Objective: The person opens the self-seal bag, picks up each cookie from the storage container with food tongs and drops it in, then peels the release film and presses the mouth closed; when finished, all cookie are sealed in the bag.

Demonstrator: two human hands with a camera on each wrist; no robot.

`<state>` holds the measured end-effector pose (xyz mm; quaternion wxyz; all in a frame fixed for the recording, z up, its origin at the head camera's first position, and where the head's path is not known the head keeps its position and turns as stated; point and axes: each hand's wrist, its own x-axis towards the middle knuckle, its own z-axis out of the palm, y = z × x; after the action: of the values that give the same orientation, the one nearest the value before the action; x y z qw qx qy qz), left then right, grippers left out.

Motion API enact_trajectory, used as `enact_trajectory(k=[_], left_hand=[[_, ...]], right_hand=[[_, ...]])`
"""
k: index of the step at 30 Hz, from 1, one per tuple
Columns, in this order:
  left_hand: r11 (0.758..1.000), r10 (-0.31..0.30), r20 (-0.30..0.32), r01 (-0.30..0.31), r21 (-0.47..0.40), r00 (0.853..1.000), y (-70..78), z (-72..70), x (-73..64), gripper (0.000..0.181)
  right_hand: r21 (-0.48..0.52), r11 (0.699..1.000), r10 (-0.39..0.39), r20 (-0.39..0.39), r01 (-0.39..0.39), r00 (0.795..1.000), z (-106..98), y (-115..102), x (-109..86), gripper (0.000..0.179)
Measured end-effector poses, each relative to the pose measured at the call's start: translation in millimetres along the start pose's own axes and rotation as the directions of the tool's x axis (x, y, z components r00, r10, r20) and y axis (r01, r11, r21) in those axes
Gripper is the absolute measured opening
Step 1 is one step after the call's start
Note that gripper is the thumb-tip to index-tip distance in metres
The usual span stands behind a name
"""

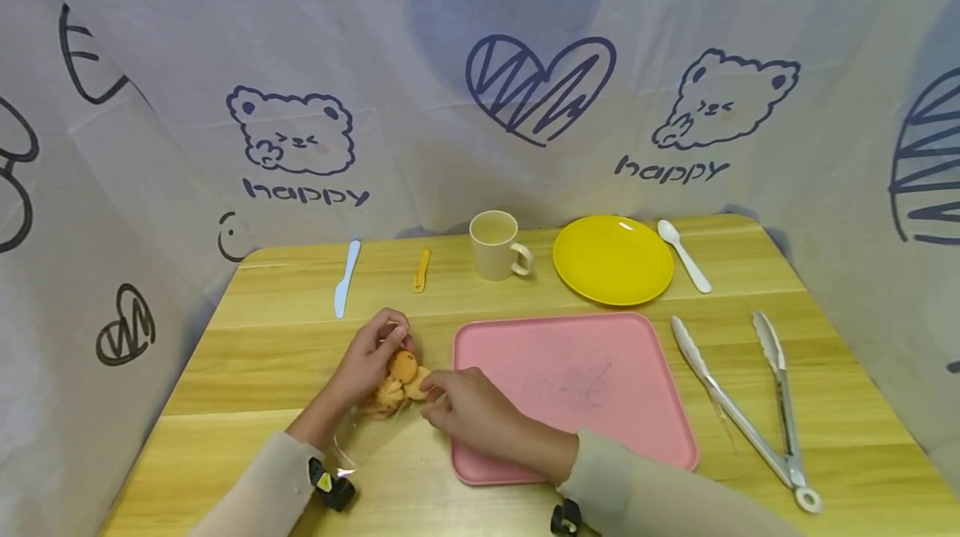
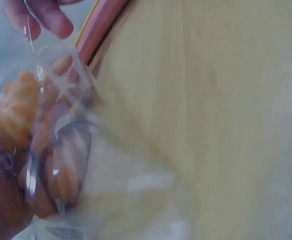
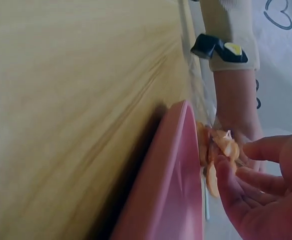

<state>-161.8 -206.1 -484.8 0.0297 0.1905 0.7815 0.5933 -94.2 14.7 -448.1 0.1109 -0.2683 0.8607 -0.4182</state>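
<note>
My left hand (image 1: pixel 375 358) holds a clear plastic bag (image 2: pixel 120 185) of orange-brown cookies (image 1: pixel 403 367) above the table, left of the pink tray (image 1: pixel 570 370). In the left wrist view the cookies (image 2: pixel 16 112) show through the shiny film, some with a ridged, flower-like shape. My right hand (image 1: pixel 480 408) reaches in over the tray's left rim, its fingertips at the cookies. In the right wrist view my right thumb and fingers (image 3: pixel 261 150) stand apart beside a cookie (image 3: pixel 212 180). Whether they touch the film is unclear.
Along the back lie a pale blue knife (image 1: pixel 347 278), a small yellow-orange utensil (image 1: pixel 422 270), a cream mug (image 1: pixel 495 247), a yellow plate (image 1: pixel 613 260) and a white spoon (image 1: pixel 684 256). Spread metal tongs (image 1: pixel 738 420) lie right of the tray. A printed curtain (image 1: pixel 420 153) hangs behind.
</note>
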Motion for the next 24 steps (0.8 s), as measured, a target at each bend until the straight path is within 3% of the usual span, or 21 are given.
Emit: enact_trajectory(k=[3,6,12,17,21,24], left_hand=[[0.999,-0.027,-0.092,0.024,-0.03,0.995,2.3,0.4,-3.6,0.02],[0.995,-0.063,-0.181,0.049,-0.084,0.981,8.1,0.6,-7.5,0.023],[0.98,-0.102,-0.287,0.047,-0.194,0.952,28.5,0.0,-14.8,0.024],[0.978,-0.107,-0.366,0.032,-0.205,0.924,50.2,-1.6,-19.0,0.025],[0.966,-0.093,-0.428,-0.022,-0.257,0.899,64.8,-2.1,-19.4,0.027],[0.958,-0.075,-0.454,-0.063,-0.281,0.888,71.9,-1.5,-19.1,0.024]], right_hand=[[-0.015,1.0,-0.007,-0.041,0.006,0.999,-2,0,3.1,0.017],[-0.052,0.998,-0.03,-0.08,0.026,0.996,-4,1,5.2,0.008],[-0.205,0.968,-0.173,-0.141,0.142,0.975,-10,3,8.3,0.01],[-0.295,0.93,-0.267,-0.138,0.218,0.954,-23,-3,11.0,0.008],[-0.306,0.915,-0.318,-0.138,0.265,0.938,-33,-8,15.2,0.006],[-0.305,0.909,-0.335,-0.128,0.285,0.933,-37,-9,18.4,0.01]])
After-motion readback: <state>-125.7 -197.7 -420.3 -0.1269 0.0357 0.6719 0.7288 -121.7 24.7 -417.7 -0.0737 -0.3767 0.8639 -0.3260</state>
